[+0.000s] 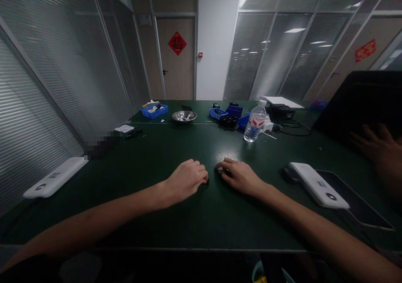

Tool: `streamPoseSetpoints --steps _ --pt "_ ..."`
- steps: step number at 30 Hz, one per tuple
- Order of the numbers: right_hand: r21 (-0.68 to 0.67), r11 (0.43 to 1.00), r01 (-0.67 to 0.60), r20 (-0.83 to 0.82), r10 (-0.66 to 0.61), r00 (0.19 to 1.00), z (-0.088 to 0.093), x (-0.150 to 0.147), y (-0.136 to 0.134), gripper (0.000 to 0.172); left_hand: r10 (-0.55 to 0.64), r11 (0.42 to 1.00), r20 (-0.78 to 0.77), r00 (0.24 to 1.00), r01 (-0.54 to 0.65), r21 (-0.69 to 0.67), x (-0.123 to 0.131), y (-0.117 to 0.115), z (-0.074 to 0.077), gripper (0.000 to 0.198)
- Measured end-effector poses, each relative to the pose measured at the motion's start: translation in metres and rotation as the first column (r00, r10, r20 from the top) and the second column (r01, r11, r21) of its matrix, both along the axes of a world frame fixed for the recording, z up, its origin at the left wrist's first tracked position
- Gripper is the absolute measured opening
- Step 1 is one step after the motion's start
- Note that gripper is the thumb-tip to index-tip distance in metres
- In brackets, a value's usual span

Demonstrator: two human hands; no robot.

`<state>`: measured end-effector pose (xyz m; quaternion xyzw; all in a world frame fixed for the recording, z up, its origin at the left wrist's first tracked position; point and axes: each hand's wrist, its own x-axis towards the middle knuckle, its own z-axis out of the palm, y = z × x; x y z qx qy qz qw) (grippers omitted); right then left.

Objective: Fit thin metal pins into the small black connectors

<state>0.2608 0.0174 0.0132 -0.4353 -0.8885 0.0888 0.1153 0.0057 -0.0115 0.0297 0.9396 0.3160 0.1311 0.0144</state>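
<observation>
Two hands over the middle of the green table [213,228], just beside each other, both well apart from its near edge. Left hand [187,180]: fingers drawn together, pinching a small dark piece [207,182] at the tips. Right hand [238,176]: fingers bent downward, small pale piece [220,169] at the index finger; cannot tell whether it is gripped. Nearest upright obstacle: water bottle [255,124], beyond the right hand toward the far edge. Metal bowl [177,115] and blue tray [155,114] lie nearer the far edge, well apart from both hands. Left edge: white device [56,178]. Right side: second white device [314,182] over a dark flat pad [351,197], black mouse [289,174] beside it. Another person's hand [385,149], blurred, at the right. Writing: 福 on the red diamond [177,43] on the door [176,78]; bottle label [257,119] red on white, not legible; device markings too small to read.
</observation>
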Motion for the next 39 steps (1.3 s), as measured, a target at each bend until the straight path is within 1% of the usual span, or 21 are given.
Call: streamPoseSetpoints --steps 2,4,6,9,13,16,17,20,22,24,26,28,31,33,36,37,39 --pt "0.006 1.0 0.006 0.005 -0.006 1.0 0.0 0.0 0.0 0.027 0.008 1.0 0.037 0.999 -0.007 -0.024 0.005 0.002 -0.012 0.012" --pt "0.002 1.0 0.004 0.006 -0.004 1.0 -0.001 0.001 0.001 0.027 0.009 1.0 0.064 0.998 -0.008 -0.016 0.005 0.002 -0.022 0.014" --pt "-0.003 1.0 -0.001 0.001 0.001 1.0 -0.002 0.001 0.002 0.026 -0.008 1.0 0.082 0.997 0.009 -0.002 0.003 0.003 -0.029 0.015" --pt "0.004 1.0 -0.005 -0.006 0.005 1.0 -0.004 0.002 0.002 0.026 -0.024 1.0 0.148 0.989 0.024 0.005 -0.001 0.004 -0.035 0.015" --pt "0.003 1.0 -0.01 -0.027 0.01 1.0 -0.005 0.002 0.002 0.027 -0.036 0.999 0.25 0.968 0.041 -0.018 -0.002 0.007 -0.035 0.015" --pt "0.007 1.0 -0.013 -0.058 0.014 0.998 -0.006 0.002 0.002 0.026 0.016 0.997 0.314 0.949 0.01 -0.081 -0.001 0.008 -0.033 0.011" --pt "0.009 1.0 -0.012 -0.066 0.012 0.998 -0.006 0.002 0.002 0.026 0.045 0.994 0.328 0.944 -0.011 -0.104 -0.001 0.008 -0.032 0.012" --pt "0.013 1.0 -0.005 -0.095 0.006 0.995 -0.007 0.0 0.001 0.028 0.133 0.983 0.329 0.935 -0.082 -0.164 0.0 0.01 -0.033 0.029" --pt "0.008 1.0 -0.005 -0.122 0.006 0.993 -0.009 -0.003 -0.001 0.028 0.178 0.972 0.313 0.933 -0.117 -0.203 0.001 0.013 -0.035 0.034" --pt "0.013 1.0 0.003 -0.156 -0.001 0.988 -0.012 -0.005 -0.002 0.026 0.186 0.967 0.302 0.935 -0.119 -0.226 0.001 0.015 -0.037 0.027" --pt "0.043 0.999 0.033 -0.186 -0.024 0.982 -0.015 -0.008 -0.002 0.021 0.168 0.969 0.301 0.939 -0.101 -0.227 0.0 0.016 -0.039 0.02" --pt "0.066 0.997 0.041 -0.194 -0.027 0.981 -0.018 -0.009 0.001 0.02 0.152 0.972 0.298 0.942 -0.087 -0.22 0.0 0.016 -0.039 0.018" --pt "0.124 0.992 0.008 -0.159 0.012 0.987 -0.02 -0.009 0.009 0.023 0.146 0.973 0.284 0.948 -0.086 -0.212 -0.001 0.015 -0.038 0.019" --pt "0.166 0.985 -0.039 -0.091 0.055 0.994 -0.02 -0.01 0.017 0.026 0.142 0.976 0.276 0.951 -0.088 -0.201 -0.002 0.015 -0.038 0.02" --pt "0.192 0.979 -0.068 -0.011 0.071 0.997 -0.019 -0.014 0.034 0.03 0.143 0.979 0.27 0.952 -0.096 -0.182 -0.003 0.015 -0.038 0.021" --pt "0.195 0.979 -0.055 -0.007 0.058 0.998 -0.019 -0.017 0.041 0.031 0.144 0.979 0.269 0.952 -0.098 -0.177 -0.003 0.015 -0.038 0.021" --pt "0.16 0.987 0.032 -0.059 -0.022 0.998 -0.02 -0.023 0.061 0.031 0.143 0.98 0.269 0.953 -0.097 -0.175 -0.003 0.014 -0.038 0.02"
